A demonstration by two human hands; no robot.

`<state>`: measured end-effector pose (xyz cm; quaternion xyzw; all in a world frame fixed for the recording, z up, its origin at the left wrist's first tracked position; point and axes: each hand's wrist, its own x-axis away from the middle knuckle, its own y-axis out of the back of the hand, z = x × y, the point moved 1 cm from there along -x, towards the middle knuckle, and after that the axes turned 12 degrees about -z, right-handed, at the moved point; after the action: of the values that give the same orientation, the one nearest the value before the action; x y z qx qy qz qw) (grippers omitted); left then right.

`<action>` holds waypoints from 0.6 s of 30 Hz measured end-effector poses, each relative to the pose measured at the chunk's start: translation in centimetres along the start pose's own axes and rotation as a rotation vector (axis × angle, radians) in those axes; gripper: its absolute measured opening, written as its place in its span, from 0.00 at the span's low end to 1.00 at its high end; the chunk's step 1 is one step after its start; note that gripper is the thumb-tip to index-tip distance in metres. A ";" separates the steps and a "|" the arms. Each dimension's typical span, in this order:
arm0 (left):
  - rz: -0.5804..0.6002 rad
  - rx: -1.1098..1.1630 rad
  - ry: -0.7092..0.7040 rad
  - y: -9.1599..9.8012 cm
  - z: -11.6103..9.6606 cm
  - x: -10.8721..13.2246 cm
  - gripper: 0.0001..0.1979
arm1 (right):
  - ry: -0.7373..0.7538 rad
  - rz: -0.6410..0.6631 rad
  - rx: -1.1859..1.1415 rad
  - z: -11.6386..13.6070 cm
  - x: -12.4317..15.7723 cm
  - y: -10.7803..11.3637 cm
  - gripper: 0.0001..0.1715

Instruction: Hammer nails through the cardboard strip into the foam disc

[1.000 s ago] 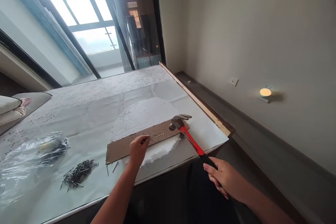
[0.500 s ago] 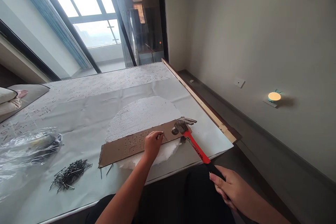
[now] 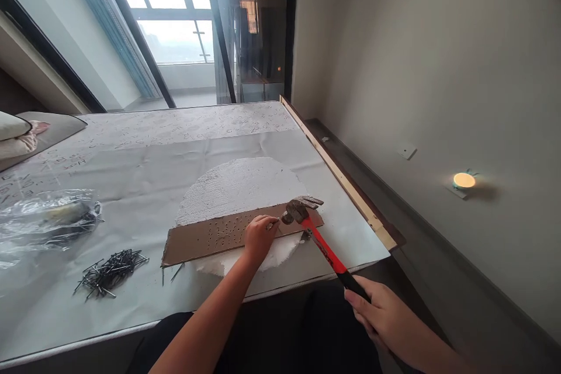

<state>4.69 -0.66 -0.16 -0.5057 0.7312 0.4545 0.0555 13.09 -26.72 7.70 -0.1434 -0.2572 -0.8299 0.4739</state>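
Desk (image 3: 131, 181): paper-covered, bearing cardboard strip (image 3: 210, 236).
Left hand (image 3: 258, 238): fingers pinch a nail on the strip.
Right hand (image 3: 385, 318): fingers wrapped round hammer (image 3: 322, 242).

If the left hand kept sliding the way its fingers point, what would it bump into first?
Probably the hammer's head. The left hand rests on the cardboard strip, fingers pinching a nail and pointing right along the strip, where the head sits close by.
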 end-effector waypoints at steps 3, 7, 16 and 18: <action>0.010 0.014 -0.015 0.0 0.1 0.2 0.06 | -0.002 -0.015 0.041 1.0 -0.1 -0.2 0.25; 0.036 0.027 -0.002 -0.1 0.3 0.6 0.07 | 0.045 -0.031 0.081 2.1 -0.3 -0.3 0.26; 0.053 0.033 0.021 0.0 0.6 1.0 0.06 | 0.013 -0.089 0.245 3.1 -0.2 -0.6 0.27; 0.050 0.036 0.030 0.1 0.5 1.0 0.06 | 0.025 -0.092 0.224 3.2 -0.1 -0.9 0.26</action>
<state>3.94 -1.01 -0.97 -0.4929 0.7525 0.4348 0.0419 12.32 -24.50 10.04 -0.0674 -0.3488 -0.8186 0.4513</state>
